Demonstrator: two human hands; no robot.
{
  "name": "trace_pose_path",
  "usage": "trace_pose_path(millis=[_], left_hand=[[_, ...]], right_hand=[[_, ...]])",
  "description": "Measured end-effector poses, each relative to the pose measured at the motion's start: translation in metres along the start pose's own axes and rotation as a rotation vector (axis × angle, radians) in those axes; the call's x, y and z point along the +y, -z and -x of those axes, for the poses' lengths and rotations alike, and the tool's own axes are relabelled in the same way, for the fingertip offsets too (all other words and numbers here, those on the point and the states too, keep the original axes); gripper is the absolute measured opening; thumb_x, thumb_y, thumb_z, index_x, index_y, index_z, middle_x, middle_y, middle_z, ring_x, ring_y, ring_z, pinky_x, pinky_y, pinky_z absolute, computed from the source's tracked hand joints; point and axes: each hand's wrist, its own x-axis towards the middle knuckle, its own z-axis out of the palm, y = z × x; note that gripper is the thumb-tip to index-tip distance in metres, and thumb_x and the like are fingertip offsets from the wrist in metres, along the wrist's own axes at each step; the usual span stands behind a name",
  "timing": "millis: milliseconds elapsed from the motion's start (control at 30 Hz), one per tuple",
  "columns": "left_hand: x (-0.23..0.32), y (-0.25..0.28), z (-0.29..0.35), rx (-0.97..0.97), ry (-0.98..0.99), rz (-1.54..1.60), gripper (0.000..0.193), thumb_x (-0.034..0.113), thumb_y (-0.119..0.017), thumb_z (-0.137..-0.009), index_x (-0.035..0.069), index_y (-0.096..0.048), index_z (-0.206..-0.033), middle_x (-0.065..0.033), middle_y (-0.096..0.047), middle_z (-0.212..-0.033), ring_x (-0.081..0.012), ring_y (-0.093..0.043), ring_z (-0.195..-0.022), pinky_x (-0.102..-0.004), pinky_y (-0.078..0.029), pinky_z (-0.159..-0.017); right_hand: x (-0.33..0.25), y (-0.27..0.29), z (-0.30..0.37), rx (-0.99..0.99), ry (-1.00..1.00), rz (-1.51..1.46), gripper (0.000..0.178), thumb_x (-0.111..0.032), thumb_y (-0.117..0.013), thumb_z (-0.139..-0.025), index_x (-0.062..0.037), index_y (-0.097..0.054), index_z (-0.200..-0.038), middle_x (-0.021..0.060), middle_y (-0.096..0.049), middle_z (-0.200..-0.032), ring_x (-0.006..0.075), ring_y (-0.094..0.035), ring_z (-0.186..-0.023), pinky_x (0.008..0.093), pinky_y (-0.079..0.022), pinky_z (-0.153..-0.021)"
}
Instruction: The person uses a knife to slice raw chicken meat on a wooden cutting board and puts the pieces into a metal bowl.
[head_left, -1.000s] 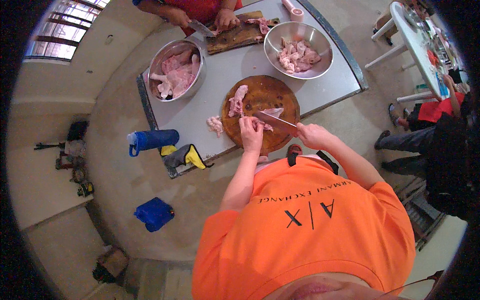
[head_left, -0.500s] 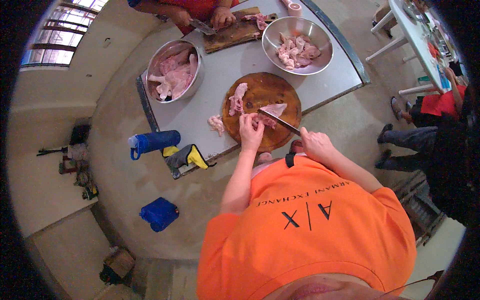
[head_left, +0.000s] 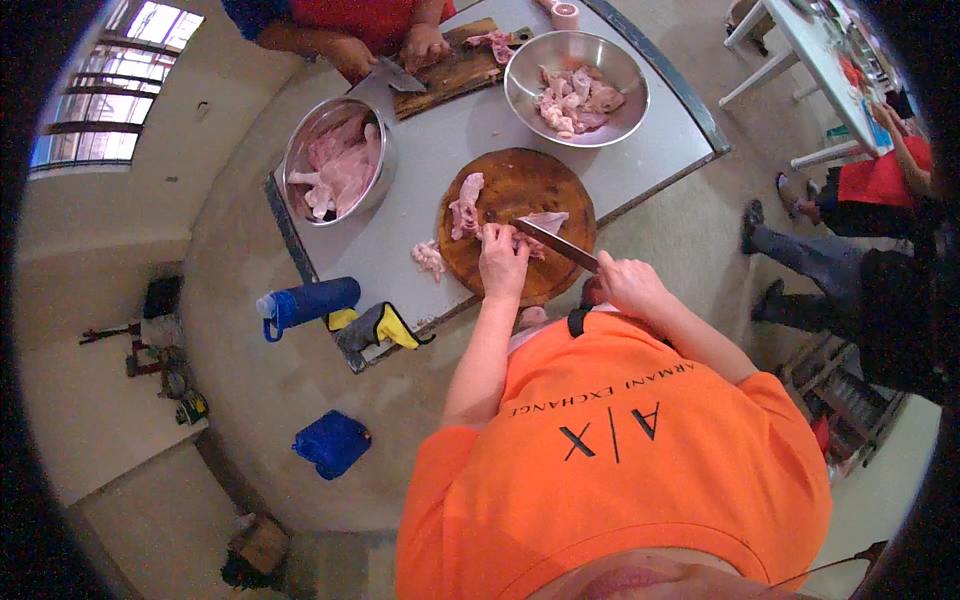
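On the round wooden board [head_left: 530,180], we see a pale piece of raw meat [head_left: 549,220] lying right of the board's centre. The person's right hand [head_left: 632,287], just beyond the board's near right edge, is wrapped around the handle of a knife [head_left: 565,246], whose blade slants across the board and over that piece. The left hand [head_left: 503,262] is over the near part of the board, fingers bent and drawn together, their tips at the meat just left of the blade; the view is small there, so we cannot tell whether they pinch it or only press on it.

A second meat strip [head_left: 466,205] rests on the board's left part, and we find pale scraps [head_left: 428,260] on the table [head_left: 640,170] just left of the board. Beyond the board to the right stands a steel bowl [head_left: 525,82] of meat pieces; to its far left stands another metal bowl [head_left: 389,160], holding larger pieces. Well left of the board we notice a blue bottle [head_left: 315,302] and, nearer to it, a yellow-and-grey cloth [head_left: 380,328].
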Motion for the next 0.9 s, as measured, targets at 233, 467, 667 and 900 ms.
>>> trace_pose_path(millis=[233,467,667,900], left_hand=[[0.001,-0.003,-0.003,-0.005,-0.087,-0.051,0.011,0.004,-0.062,-0.076,0.001,-0.056,-0.084,-0.0150,-0.051,-0.093,-0.0342,-0.056,-0.090,-0.0437,-0.047,-0.077],[0.000,-0.008,-0.001,0.026,-0.120,-0.021,0.010,0.003,-0.062,-0.076,0.001,-0.056,-0.084,-0.0151,-0.052,-0.090,-0.0353,-0.055,-0.088,-0.0442,-0.046,-0.076],[-0.007,-0.008,-0.006,-0.008,-0.171,-0.051,0.014,0.002,-0.064,-0.074,0.001,-0.055,-0.084,-0.0153,-0.053,-0.091,-0.0341,-0.058,-0.082,-0.0431,-0.049,-0.072],[-0.010,-0.008,-0.006,0.006,-0.152,0.011,0.014,0.003,-0.065,-0.073,0.001,-0.055,-0.082,-0.0133,-0.053,-0.086,-0.0309,-0.057,-0.079,-0.0410,-0.050,-0.069]], right_hand=[[-0.006,-0.002,0.001,-0.017,-0.022,-0.011,0.014,-0.015,-0.046,-0.088,-0.0026,-0.043,-0.095,0.0215,-0.065,-0.072,0.0401,-0.065,-0.068,0.0499,-0.052,-0.058],[-0.004,-0.008,0.005,0.003,0.012,-0.034,0.016,-0.017,-0.047,-0.088,-0.0029,-0.043,-0.096,0.0217,-0.065,-0.074,0.0401,-0.065,-0.070,0.0502,-0.052,-0.059],[0.003,-0.016,0.001,-0.014,-0.017,-0.100,0.018,-0.019,-0.046,-0.091,-0.0020,-0.043,-0.097,0.0229,-0.064,-0.072,0.0425,-0.064,-0.070,0.0523,-0.051,-0.061],[0.007,-0.020,-0.006,-0.007,0.015,-0.154,0.020,-0.020,-0.044,-0.093,-0.0009,-0.043,-0.099,0.0259,-0.063,-0.076,0.0453,-0.063,-0.074,0.0553,-0.049,-0.067]])
